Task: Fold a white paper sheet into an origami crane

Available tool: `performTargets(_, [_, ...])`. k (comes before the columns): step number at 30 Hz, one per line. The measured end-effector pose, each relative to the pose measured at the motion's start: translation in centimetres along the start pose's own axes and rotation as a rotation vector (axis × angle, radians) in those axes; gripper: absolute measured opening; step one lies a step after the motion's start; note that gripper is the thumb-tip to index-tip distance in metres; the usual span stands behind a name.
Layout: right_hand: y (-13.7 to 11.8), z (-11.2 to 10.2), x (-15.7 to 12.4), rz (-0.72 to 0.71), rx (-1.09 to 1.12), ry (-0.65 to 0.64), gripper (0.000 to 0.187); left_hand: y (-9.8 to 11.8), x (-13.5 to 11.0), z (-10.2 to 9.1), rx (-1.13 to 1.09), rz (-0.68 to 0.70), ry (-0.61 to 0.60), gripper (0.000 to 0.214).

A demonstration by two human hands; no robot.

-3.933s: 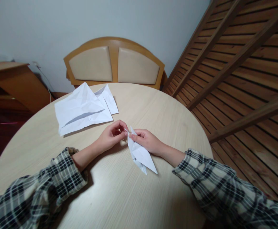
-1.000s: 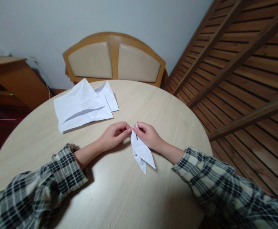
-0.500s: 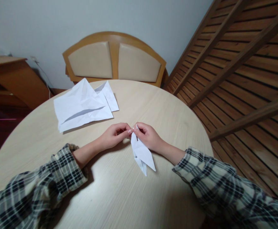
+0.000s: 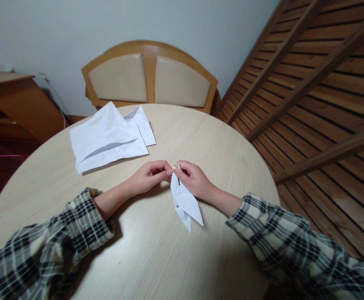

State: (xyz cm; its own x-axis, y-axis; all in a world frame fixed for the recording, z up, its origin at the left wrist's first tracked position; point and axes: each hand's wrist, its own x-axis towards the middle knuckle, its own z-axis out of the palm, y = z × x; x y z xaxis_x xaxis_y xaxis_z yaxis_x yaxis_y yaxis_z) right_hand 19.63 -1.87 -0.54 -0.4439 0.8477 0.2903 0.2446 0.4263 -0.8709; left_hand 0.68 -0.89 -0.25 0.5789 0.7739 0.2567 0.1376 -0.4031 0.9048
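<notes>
A small folded white paper (image 4: 186,200) with pointed flaps hangs from my fingers over the middle of the table. My right hand (image 4: 194,177) pinches its narrow upper end between thumb and curled fingers. My left hand (image 4: 150,177) is closed too, its thumb and fingertips meeting my right thumb at that same tip. Just what the left fingertips grip is partly hidden by the fingers. Two loose points of the paper hang down toward me, one on each side of a gap.
Creased white sheets of paper (image 4: 110,133) lie at the back left of the round, light wood table (image 4: 144,258). Beyond stands a padded wooden headboard (image 4: 150,75). A wooden desk (image 4: 22,104) is at left, a slatted wooden panel (image 4: 319,100) at right.
The lower points of the folded paper have shifted very slightly to the left and toward me. Both hands hold almost the same place and pinch.
</notes>
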Motion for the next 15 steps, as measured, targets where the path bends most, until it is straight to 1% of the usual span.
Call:
performTargets(9, [0.01, -0.07, 0.07, 0.047, 0.041, 0.025, 0.031, -0.07, -0.16, 0.13, -0.060, -0.005, 0.007, 0.026])
performTargets(15, [0.07, -0.11, 0.07, 0.058, 0.040, 0.028, 0.034, 0.00, -0.16, 0.16, -0.026, -0.012, 0.016, 0.028])
